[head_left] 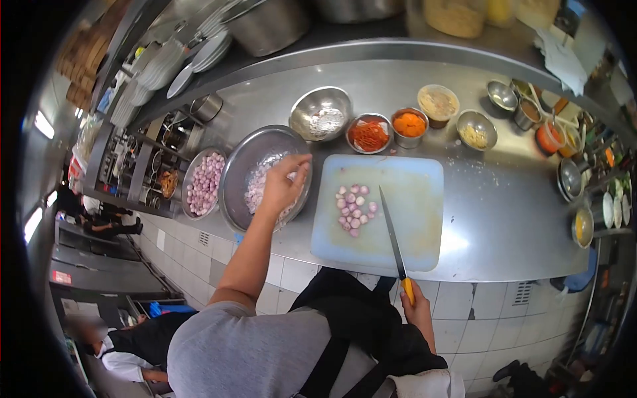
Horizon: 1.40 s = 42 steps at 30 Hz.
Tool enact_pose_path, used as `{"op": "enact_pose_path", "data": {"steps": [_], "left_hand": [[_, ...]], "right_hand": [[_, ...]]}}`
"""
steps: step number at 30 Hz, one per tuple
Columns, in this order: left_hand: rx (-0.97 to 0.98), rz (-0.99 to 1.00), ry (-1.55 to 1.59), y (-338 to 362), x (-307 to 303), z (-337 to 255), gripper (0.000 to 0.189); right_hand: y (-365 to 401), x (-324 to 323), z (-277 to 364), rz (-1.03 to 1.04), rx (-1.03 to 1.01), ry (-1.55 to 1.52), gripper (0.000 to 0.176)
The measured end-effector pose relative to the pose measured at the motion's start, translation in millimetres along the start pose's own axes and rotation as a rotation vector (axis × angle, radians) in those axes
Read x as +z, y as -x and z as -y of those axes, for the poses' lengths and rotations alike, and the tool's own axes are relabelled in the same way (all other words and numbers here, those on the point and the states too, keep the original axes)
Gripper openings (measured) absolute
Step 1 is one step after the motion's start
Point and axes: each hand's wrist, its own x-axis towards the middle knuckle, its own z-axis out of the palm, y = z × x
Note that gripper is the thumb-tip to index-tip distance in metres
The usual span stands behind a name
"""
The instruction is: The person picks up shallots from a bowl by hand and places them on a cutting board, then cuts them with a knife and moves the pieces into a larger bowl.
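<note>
Clearly, your right hand (418, 309) gripped the knife (397, 255); your left hand (284, 182) half-curled over the bowl (232, 174), its hold unclear. Round shallots (355, 209) risked rolling beneath the blade (391, 229).

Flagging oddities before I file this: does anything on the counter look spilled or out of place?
Pale bits lie scattered on the steel counter, between the cutting board and the bowl of chopped food. Loose outside any container, they look spilled. Nothing else stands out.
</note>
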Motion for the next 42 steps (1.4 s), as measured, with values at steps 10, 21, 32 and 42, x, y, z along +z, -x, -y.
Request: {"op": "enact_pose_path", "data": {"steps": [10,21,32,42], "left_hand": [[-0.123,0.039,-0.193,-81.9,-128.0,222.4,0.029],[0.496,0.898,-0.390,-221.3,-42.5,406.6,0.056],[0.213,1.324,0.293,-175.0,7.9,449.3,0.049],[0.189,1.282,0.266,-159.3,19.0,459.8,0.045]], "right_hand": [[0.3,41.3,7.3,-0.202,0.052,0.162,0.040],[22.7,147.9,56.5,-0.475,0.312,0.219,0.039],[27.4,200.9,37.5,-0.618,0.292,0.297,0.040],[23.3,211.6,51.8,-0.591,0.401,0.244,0.042]]}}
